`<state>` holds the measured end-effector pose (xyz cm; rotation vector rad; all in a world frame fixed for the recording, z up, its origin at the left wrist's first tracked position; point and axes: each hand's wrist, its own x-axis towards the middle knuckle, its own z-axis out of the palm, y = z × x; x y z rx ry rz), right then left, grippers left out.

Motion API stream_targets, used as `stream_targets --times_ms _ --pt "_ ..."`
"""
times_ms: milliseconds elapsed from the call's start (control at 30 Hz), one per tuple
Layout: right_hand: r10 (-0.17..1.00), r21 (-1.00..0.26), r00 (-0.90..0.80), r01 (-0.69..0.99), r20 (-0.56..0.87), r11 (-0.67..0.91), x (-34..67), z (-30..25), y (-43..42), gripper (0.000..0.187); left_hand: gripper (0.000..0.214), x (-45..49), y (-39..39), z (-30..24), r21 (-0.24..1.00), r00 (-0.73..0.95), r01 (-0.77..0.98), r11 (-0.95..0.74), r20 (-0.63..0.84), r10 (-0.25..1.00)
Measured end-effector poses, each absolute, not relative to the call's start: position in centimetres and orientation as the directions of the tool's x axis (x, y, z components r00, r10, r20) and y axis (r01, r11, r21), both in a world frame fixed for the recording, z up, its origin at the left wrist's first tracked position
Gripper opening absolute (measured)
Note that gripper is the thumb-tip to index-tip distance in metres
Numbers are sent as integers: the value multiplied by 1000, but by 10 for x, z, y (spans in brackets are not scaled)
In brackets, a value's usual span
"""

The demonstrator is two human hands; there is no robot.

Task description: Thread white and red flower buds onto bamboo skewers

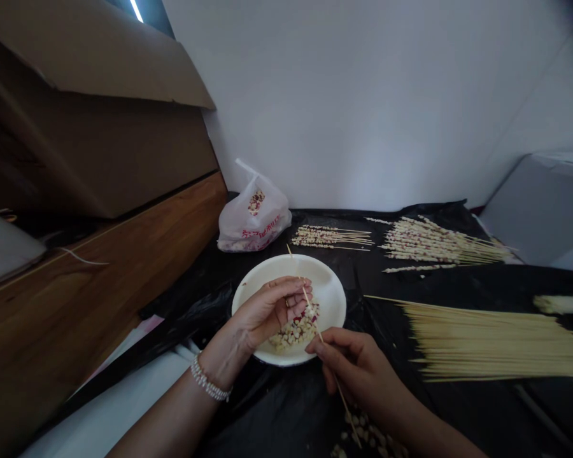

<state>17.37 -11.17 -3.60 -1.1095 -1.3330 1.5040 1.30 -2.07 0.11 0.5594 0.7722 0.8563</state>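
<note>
A white plate (329,286) on black plastic sheeting holds a heap of small pale kernels (296,332). My left hand (267,312), with a beaded bracelet on the wrist, hovers over the plate with its fingers pinched on a kernel at a thin bamboo skewer (302,287). My right hand (351,362) grips the same skewer lower down, its fingers closed round it. The skewer slants from the plate's far side down past my right wrist, where several kernels are threaded on it (363,436).
A large bundle of bare skewers (496,343) lies to the right. Two heaps of filled skewers (332,236) (439,247) lie at the back. A white plastic bag (254,219) stands behind the plate. A wooden panel (100,286) and cardboard box (86,95) rise on the left.
</note>
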Motion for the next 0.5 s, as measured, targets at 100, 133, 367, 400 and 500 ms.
stream_targets --times_ms 100,133,367,400,500 --pt "955 -995 -283 -27 -83 -95 174 -36 -111 38 16 13 -21 1 665 385 -506 550 -397 833" --pt "954 -994 -288 -33 -87 -101 174 -35 -111 38 16 13 -21 0 667 373 -514 540 -393 840" --pt "942 -983 -310 -79 -132 -163 173 -37 -114 35 5 14 -21 -4 740 376 -463 488 -334 864" --pt "942 -983 -311 -85 -130 -164 173 -37 -114 35 5 13 -22 -5 742 383 -458 489 -332 862" --pt "944 -983 -306 -91 -123 -158 173 -37 -114 36 6 12 -22 -5 747 423 -426 510 -334 842"
